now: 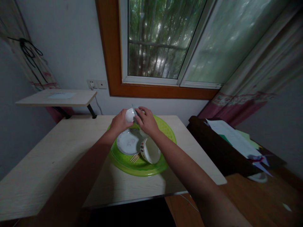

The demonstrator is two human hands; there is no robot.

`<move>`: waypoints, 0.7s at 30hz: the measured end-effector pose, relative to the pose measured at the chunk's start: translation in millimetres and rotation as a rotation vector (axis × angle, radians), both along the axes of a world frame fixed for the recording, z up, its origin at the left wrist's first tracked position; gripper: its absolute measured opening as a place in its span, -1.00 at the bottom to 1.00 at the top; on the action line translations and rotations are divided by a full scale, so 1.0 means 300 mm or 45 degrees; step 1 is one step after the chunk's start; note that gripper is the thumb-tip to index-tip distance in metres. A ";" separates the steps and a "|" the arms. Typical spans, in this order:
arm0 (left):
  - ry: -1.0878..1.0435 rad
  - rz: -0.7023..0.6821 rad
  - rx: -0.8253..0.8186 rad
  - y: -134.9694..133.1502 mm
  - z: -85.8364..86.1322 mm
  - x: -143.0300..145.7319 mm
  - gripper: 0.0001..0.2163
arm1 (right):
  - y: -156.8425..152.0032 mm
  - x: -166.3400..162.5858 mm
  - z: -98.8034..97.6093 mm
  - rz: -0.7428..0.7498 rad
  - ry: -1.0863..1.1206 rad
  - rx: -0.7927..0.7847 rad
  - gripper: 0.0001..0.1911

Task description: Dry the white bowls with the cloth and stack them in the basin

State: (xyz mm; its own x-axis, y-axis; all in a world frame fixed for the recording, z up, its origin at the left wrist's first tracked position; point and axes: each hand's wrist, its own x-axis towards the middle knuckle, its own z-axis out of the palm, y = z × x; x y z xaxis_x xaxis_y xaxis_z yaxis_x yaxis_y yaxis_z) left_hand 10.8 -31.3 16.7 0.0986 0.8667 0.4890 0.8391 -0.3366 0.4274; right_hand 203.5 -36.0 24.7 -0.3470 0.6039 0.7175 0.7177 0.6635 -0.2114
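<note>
My left hand is closed round a small white cup, raised over the far part of a round green tray. My right hand is beside it, fingers bent against the cup's right side. Something greyish and see-through shows between the hands; I cannot make out what it is. On the tray below lies a white plate with a faint pattern. A white bowl with a red motif rests tilted toward me. The ends of several chopsticks stick out between plate and bowl.
The tray stands on a pale wooden table. A small raised shelf is at the back left, a socket behind it. Right of the table, papers lie on a dark brown piece of furniture. A window is ahead.
</note>
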 end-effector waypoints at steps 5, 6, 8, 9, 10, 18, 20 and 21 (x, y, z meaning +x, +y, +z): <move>-0.003 0.012 -0.016 -0.009 0.007 0.004 -0.50 | -0.019 -0.012 0.012 0.027 -0.080 0.024 -0.57; -0.001 0.006 -0.025 -0.010 0.008 0.004 -0.50 | -0.017 -0.012 0.012 0.023 -0.081 0.023 -0.58; 0.008 -0.002 -0.041 -0.011 0.010 0.004 -0.47 | -0.010 -0.009 0.008 -0.004 -0.055 0.020 -0.57; 0.014 -0.002 -0.047 -0.011 0.011 0.004 -0.47 | -0.004 -0.006 0.006 -0.021 -0.032 0.018 -0.57; 0.021 -0.003 -0.051 -0.012 0.012 0.004 -0.46 | 0.002 -0.003 0.002 -0.035 -0.008 0.018 -0.57; -0.051 -0.039 -0.006 -0.003 -0.004 -0.003 -0.49 | -0.003 0.000 -0.003 0.045 -0.012 -0.029 -0.56; -0.092 -0.031 -0.011 0.005 -0.009 -0.005 -0.48 | -0.012 -0.006 0.000 0.089 -0.048 -0.038 -0.57; -0.118 -0.028 -0.014 0.010 -0.010 -0.005 -0.47 | -0.016 -0.009 0.001 0.112 -0.064 -0.039 -0.58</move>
State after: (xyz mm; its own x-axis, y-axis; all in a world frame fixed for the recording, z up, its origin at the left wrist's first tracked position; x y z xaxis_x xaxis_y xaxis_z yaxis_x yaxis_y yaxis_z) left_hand 9.3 -28.4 13.5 0.0725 0.8701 0.4875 0.7882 -0.3495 0.5066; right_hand 200.8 -40.7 25.1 -0.4345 0.5908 0.6799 0.6672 0.7182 -0.1976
